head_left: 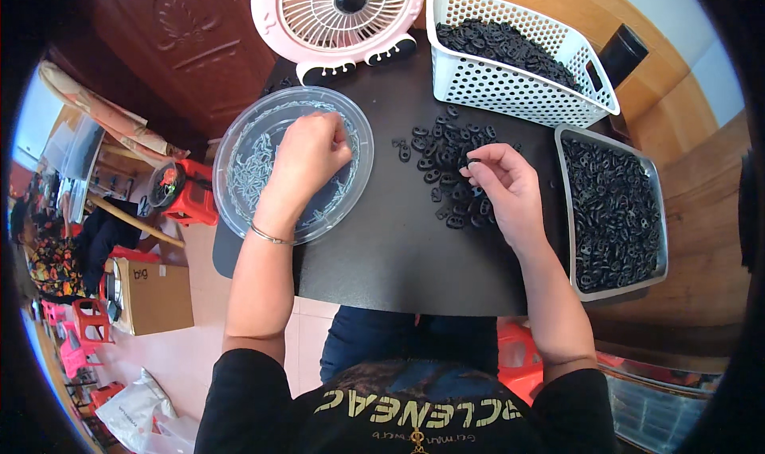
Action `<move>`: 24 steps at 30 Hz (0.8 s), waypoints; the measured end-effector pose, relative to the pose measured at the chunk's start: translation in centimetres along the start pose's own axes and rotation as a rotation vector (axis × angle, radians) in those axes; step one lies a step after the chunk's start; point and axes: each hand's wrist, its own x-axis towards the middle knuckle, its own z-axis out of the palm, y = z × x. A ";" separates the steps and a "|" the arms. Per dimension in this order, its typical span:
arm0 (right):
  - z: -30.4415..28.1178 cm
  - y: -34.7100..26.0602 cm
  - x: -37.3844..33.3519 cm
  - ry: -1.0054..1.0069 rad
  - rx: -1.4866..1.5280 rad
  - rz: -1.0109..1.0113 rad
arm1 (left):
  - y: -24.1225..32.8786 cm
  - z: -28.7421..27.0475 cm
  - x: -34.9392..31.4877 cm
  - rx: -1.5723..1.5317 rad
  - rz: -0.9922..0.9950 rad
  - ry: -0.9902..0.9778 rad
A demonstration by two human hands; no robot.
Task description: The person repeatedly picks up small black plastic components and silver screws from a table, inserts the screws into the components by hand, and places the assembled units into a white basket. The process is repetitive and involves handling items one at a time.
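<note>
My left hand (312, 155) is closed over a clear round plastic tub (363, 147), its fingertips turned down and hidden. Small slender silvery pieces like screws or pins (249, 179) are scattered in the tub, thickest on its left side. What the left fingers hold, if anything, cannot be seen. My right hand (510, 184) pinches a small black plastic piece (473, 161) between thumb and forefinger. Beneath and left of that hand, a loose pile of black oval plastic pieces with holes (434, 147) lies on the dark table (382, 271).
A pink fan (263, 15) stands at the back. Behind the pile is a white perforated basket (494, 83) of black pieces; at the right, a grey tray (564, 207) holds more. A dark cylinder (621, 55) stands behind the basket. Red stools (191, 195) and a cardboard box (159, 294) are at left.
</note>
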 end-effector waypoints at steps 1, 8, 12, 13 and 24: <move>0.0 0.1 0.0 0.000 0.027 -0.007 | 0.4 -0.1 0.0 -0.043 -0.018 -0.007; 0.7 -0.2 -0.3 -0.037 0.110 0.023 | 5.2 0.7 -1.1 -1.209 -0.079 -0.249; 0.6 -0.3 -0.3 -0.065 0.120 0.007 | 7.1 1.8 -1.7 -1.430 -0.228 -0.375; 0.7 -0.4 -0.4 -0.061 0.118 0.010 | 7.0 2.4 -1.7 -1.456 -0.248 -0.372; 1.2 -0.3 -0.8 -0.045 0.073 0.000 | 6.5 4.3 -1.8 -1.627 -0.289 -0.313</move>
